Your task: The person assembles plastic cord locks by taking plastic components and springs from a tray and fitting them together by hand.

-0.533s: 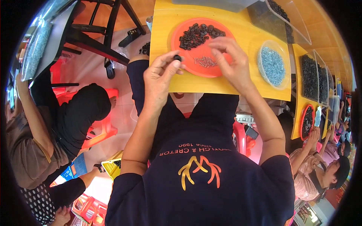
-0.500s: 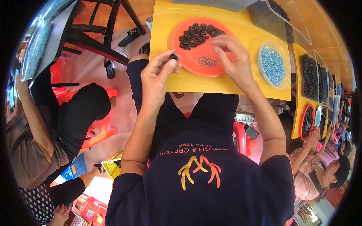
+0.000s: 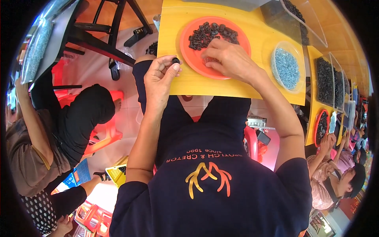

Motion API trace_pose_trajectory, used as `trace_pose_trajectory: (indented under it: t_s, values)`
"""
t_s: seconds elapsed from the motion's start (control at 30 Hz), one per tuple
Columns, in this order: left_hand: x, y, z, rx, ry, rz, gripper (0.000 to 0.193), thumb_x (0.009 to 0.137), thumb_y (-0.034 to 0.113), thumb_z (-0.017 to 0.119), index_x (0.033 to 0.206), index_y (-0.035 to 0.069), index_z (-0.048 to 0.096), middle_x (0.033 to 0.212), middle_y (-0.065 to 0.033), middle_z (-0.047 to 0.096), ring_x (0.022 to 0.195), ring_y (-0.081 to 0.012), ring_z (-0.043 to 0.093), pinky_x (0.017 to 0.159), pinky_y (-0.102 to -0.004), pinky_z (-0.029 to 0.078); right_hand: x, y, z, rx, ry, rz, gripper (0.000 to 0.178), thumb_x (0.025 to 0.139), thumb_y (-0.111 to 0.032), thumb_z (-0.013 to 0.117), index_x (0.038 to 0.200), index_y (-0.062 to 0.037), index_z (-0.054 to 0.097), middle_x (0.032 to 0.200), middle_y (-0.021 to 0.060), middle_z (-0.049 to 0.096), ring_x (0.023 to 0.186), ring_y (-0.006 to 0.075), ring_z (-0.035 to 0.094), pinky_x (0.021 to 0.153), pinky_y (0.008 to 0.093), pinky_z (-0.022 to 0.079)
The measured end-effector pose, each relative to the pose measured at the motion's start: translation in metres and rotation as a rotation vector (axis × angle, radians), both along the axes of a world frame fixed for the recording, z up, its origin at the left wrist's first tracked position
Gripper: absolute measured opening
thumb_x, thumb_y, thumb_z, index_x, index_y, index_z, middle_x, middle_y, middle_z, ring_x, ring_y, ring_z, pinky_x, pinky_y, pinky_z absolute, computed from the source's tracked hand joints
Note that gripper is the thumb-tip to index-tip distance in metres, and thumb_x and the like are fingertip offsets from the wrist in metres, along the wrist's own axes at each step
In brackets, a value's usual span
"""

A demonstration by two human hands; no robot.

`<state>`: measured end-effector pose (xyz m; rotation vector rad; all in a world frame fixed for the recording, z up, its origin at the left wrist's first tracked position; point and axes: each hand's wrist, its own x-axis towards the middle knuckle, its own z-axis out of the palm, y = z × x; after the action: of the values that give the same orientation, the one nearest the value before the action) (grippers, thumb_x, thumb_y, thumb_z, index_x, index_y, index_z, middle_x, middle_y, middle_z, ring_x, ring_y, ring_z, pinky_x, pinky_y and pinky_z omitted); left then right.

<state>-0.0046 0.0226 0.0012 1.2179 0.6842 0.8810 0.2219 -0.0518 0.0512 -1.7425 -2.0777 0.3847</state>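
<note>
My left hand pinches a small round black plastic part between thumb and fingers, off the table's near left edge. An orange-red plate lies to its right. Black plastic parts are heaped on the plate's far side. My right hand is over the plate with its fingers bent down into a small pile of tiny metal pieces. That hand covers most of the pile, and anything between its fingertips is hidden.
The plate rests on a yellow table. To the right stands a clear round tub of small silvery-blue pieces. A clear bin of black parts is at the far right. People sit on both sides, and a black stool stands at far left.
My right hand has come down from above the plate onto the metal pieces, its fingers now bent inward. My left hand has shifted slightly left, still holding the black part.
</note>
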Motion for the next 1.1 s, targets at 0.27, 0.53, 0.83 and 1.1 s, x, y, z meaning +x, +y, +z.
trace_pose_trajectory:
  t_s: [0.27,0.53,0.83,1.1]
  values:
    - [0.003,-0.004,0.0,-0.001,-0.011,-0.042,0.024,0.092,0.002,0.065,0.116,-0.002,0.063,0.097,-0.0064,0.068,0.084,-0.0098,0.062,0.075,-0.0235,0.05,-0.011,0.014,-0.003,-0.048,-0.182,-0.008,0.016,0.085,-0.017,0.065,0.095,-0.0046,0.069,0.095,0.0139,0.063,0.095,0.032,0.064,0.077,0.0438,0.053]
    - [0.008,-0.007,0.006,-0.016,-0.009,-0.087,0.026,0.092,0.003,0.065,0.117,-0.003,0.063,0.1,-0.008,0.068,0.083,-0.0118,0.064,0.076,-0.025,0.051,-0.005,0.018,-0.002,-0.006,0.109,-0.135,0.015,0.088,-0.013,0.063,0.097,-0.0017,0.065,0.092,0.0136,0.064,0.082,0.0318,0.065,0.073,0.0417,0.051]
    - [0.008,-0.006,0.001,-0.032,0.001,-0.08,0.023,0.093,0.005,0.065,0.115,-0.003,0.062,0.104,-0.0099,0.069,0.085,-0.0147,0.066,0.076,-0.0267,0.052,0.01,0.008,-0.009,0.044,0.108,-0.182,0.016,0.089,-0.014,0.062,0.098,-0.0024,0.067,0.094,0.014,0.066,0.09,0.0325,0.065,0.078,0.0421,0.051]
    - [0.009,-0.007,0.001,-0.028,0.012,-0.091,0.022,0.092,0.005,0.065,0.113,-0.003,0.064,0.103,-0.0087,0.069,0.085,-0.0143,0.066,0.076,-0.0266,0.052,-0.015,0.016,-0.004,-0.003,-0.221,-0.155,0.017,0.086,-0.019,0.065,0.092,-0.0036,0.068,0.092,0.0122,0.066,0.089,0.0319,0.065,0.076,0.0432,0.052]
